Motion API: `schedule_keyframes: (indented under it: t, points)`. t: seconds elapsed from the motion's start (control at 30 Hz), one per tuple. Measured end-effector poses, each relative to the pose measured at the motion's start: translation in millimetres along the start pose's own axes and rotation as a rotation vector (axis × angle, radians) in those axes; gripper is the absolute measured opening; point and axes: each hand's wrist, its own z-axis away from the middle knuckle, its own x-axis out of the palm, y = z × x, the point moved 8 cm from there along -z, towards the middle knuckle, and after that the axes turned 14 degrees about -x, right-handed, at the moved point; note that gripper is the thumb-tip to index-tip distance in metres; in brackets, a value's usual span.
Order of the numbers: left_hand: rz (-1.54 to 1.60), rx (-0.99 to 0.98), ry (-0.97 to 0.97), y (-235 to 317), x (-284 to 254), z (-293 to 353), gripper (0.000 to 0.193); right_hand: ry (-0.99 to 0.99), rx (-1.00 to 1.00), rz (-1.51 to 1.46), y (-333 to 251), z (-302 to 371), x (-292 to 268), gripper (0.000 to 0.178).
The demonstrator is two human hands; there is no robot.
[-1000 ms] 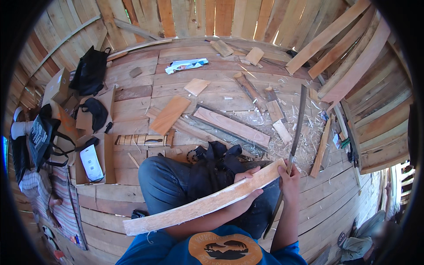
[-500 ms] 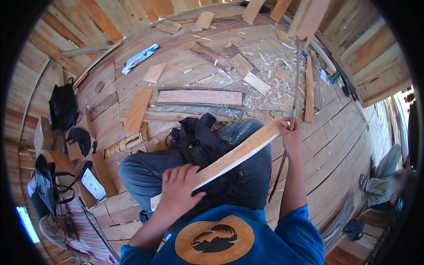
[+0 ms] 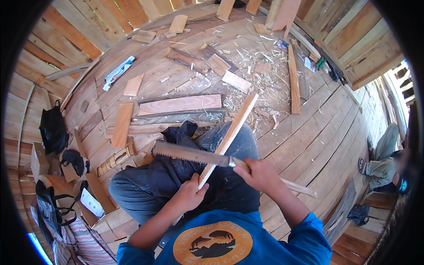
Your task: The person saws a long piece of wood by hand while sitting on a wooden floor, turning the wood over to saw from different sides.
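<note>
A narrow pale strip of wood (image 3: 237, 120) slants up and away over my lap. My left hand (image 3: 190, 193) is closed around its near end. In my right hand (image 3: 259, 175) is a hand saw (image 3: 190, 154) with a toothed metal blade and a long wooden handle that sticks out behind the fist. The blade points left, teeth toward me, and crosses over the strip just beyond my left hand. Whether blade and wood touch I cannot tell. A dark cloth (image 3: 176, 161) lies across my legs under the blade.
Ahead on the plank floor lie a long flat board (image 3: 181, 104), wood offcuts (image 3: 237, 82) and curly shavings (image 3: 260, 95). A sheathed blade (image 3: 115, 162), open cardboard boxes (image 3: 95, 192) and black bags (image 3: 54, 127) are at left. Another person (image 3: 384, 154) sits at far right.
My left hand was laid spread on the strip; now it grips the near end. My right hand let go of the far end and swung the saw leftward across the wood. The strip points more forward.
</note>
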Motion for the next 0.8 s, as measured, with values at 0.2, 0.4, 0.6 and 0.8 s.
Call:
schedule_keyframes:
  t: [0.2, 0.4, 0.6, 0.8]
  points:
    - [0.059, -0.017, -0.024, 2, 10, 5, 0.029, 0.050, 0.174, 0.010, 75, 2, -10, 0.058]
    - [0.106, 0.019, -0.043, -1, 14, 0, 0.028, -0.010, 0.248, 0.126, 85, -1, -23, 0.060]
    - [0.135, -0.004, -0.068, -7, 16, -3, 0.026, -0.030, 0.223, 0.137, 82, -9, 6, 0.066]
    - [0.117, 0.047, -0.047, -5, 17, -10, 0.027, -0.004, 0.404, 0.152, 117, -8, -39, 0.063]
